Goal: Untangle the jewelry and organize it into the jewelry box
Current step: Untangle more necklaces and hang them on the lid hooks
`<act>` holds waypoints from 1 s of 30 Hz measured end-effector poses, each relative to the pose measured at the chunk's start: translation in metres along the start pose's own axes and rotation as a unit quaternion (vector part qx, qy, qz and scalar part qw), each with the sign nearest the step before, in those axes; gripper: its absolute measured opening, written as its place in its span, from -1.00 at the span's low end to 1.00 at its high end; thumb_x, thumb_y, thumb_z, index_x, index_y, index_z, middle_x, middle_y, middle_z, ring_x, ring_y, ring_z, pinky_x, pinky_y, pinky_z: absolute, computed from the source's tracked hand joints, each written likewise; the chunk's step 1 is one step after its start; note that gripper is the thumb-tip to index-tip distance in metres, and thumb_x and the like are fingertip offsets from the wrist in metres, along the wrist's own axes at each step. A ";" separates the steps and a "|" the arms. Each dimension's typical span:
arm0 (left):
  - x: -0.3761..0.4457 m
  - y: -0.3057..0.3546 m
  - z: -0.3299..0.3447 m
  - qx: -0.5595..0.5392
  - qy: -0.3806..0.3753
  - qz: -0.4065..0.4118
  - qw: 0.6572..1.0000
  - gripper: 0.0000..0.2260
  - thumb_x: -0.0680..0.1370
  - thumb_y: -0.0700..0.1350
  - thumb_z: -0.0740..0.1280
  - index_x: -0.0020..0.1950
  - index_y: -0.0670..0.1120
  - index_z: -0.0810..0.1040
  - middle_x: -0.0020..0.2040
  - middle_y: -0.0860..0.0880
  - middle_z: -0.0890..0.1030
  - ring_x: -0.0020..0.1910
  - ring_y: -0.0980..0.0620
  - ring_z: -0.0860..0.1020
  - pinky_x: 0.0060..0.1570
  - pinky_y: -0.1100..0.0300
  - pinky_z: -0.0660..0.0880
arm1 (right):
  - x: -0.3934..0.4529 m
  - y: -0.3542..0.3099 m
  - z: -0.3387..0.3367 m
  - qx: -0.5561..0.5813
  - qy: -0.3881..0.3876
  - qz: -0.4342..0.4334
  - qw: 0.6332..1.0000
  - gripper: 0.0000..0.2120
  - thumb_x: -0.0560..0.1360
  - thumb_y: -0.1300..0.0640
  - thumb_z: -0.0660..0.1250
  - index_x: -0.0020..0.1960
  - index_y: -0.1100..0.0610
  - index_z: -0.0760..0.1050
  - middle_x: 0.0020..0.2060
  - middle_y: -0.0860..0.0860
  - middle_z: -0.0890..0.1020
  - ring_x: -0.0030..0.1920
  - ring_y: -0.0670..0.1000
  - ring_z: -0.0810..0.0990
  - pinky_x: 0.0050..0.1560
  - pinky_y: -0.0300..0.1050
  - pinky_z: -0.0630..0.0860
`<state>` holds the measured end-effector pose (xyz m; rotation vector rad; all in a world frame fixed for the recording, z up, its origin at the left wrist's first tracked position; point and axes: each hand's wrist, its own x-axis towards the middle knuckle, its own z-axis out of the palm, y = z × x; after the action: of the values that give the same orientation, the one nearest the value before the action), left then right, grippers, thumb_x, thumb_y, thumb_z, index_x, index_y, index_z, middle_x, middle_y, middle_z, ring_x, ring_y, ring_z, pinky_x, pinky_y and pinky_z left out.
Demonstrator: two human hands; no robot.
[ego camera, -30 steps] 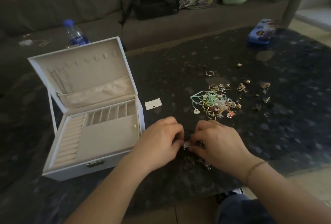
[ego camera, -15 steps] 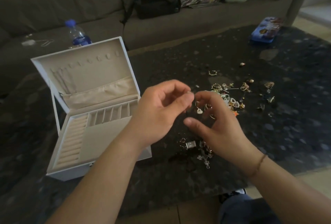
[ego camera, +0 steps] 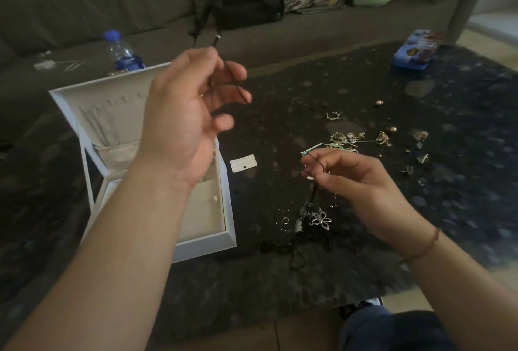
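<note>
Task barely begun: left hand [ego camera: 185, 115] pinches one end of a black cord necklace [ego camera: 234, 81] raised high, right hand [ego camera: 356, 182] pinches its lower run above the flower pendant [ego camera: 321, 219], jewelry pile [ego camera: 361, 140] unsorted on table [ego camera: 308, 280], jewelry box [ego camera: 204, 241] open, nearly empty.

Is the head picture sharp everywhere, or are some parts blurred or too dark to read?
Head view: dim room light; the left hand, raised with a black cord, is motion-blurred. The right hand is slightly soft, while the flower pendant below it reads clearly. The black cord heap on the dark table nearly vanishes. Wide-angle bending shows at the edges.
</note>
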<state>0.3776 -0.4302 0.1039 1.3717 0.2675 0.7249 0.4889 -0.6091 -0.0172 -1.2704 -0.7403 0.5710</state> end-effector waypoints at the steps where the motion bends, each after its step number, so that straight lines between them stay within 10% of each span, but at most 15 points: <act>1: 0.002 -0.002 -0.003 0.056 0.027 0.019 0.998 -0.76 0.64 -0.12 0.23 -0.21 0.03 0.53 -0.17 0.00 0.65 -0.28 0.04 0.55 -0.48 0.30 0.26 | 0.001 0.000 -0.001 -0.025 0.009 0.004 1.000 -0.82 0.43 0.27 0.42 -0.26 0.03 0.65 -0.05 0.02 0.68 -0.01 -0.02 0.62 0.05 -0.08 0.54; 5: 0.006 -0.010 -0.009 0.209 0.036 0.065 0.975 -0.72 0.64 -0.13 0.28 -0.24 0.10 0.57 -0.31 0.04 0.53 -0.41 0.14 0.38 -0.48 0.38 0.26 | 0.003 0.004 -0.004 -0.138 0.017 0.035 0.990 -0.81 0.45 0.27 0.47 -0.23 0.01 0.66 -0.09 0.13 0.68 -0.07 0.06 0.61 -0.05 0.05 0.55; 9: 0.008 -0.014 -0.014 0.330 -0.039 0.094 0.938 -0.84 0.60 -0.16 0.37 -0.17 0.03 0.59 -0.50 0.19 0.47 -0.52 0.22 0.37 -0.44 0.44 0.27 | 0.000 -0.010 -0.003 0.053 0.014 -0.004 0.998 -0.91 0.30 0.08 0.55 -0.23 0.04 0.67 0.02 0.08 0.69 0.11 0.05 0.60 0.05 -0.10 0.48; 13: 0.003 -0.021 -0.014 0.387 -0.086 0.165 0.903 -0.87 0.56 -0.12 0.43 -0.13 0.11 0.64 -0.30 0.00 0.64 -0.34 0.00 0.55 -0.26 0.25 0.49 | 0.006 -0.007 -0.008 -0.167 0.075 0.019 0.983 -0.88 0.42 0.22 0.48 -0.21 0.02 0.66 -0.24 -0.02 0.72 -0.19 -0.10 0.67 -0.12 -0.25 0.53; 18: 0.002 -0.025 -0.018 0.473 -0.142 0.124 0.860 -0.96 0.53 -0.10 0.46 -0.08 0.04 0.67 -0.33 0.14 0.60 -0.31 0.24 0.54 -0.15 0.40 0.50 | 0.003 -0.023 -0.014 0.196 0.030 -0.020 0.980 -0.94 0.35 0.16 0.40 -0.20 0.07 0.65 -0.31 0.09 0.66 -0.11 0.13 0.66 -0.04 -0.03 0.61; 25: 0.006 -0.043 -0.027 0.605 -0.030 0.137 0.784 -0.94 0.56 -0.02 0.41 -0.09 0.04 0.64 -0.43 0.21 0.46 -0.40 0.13 0.49 -0.32 0.29 0.37 | 0.005 -0.020 -0.025 -0.037 0.121 -0.015 0.992 -0.86 0.50 0.22 0.35 -0.19 0.03 0.59 -0.48 0.03 0.50 -0.46 0.02 0.45 -0.27 -0.12 0.51; 30: 0.009 -0.059 -0.032 0.377 0.007 -0.052 0.925 -0.70 0.64 0.07 0.25 -0.09 -0.09 0.66 -0.49 0.16 0.49 -0.48 0.17 0.43 -0.35 0.19 0.36 | 0.001 -0.028 -0.031 0.158 0.035 -0.036 0.986 -0.91 0.37 0.06 0.46 -0.14 0.04 0.62 -0.47 -0.02 0.39 -0.42 -0.01 0.33 -0.18 0.00 0.56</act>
<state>0.3845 -0.4006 0.0435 2.0618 0.6754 0.5554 0.5128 -0.6346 0.0062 -0.9605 -0.6067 0.5577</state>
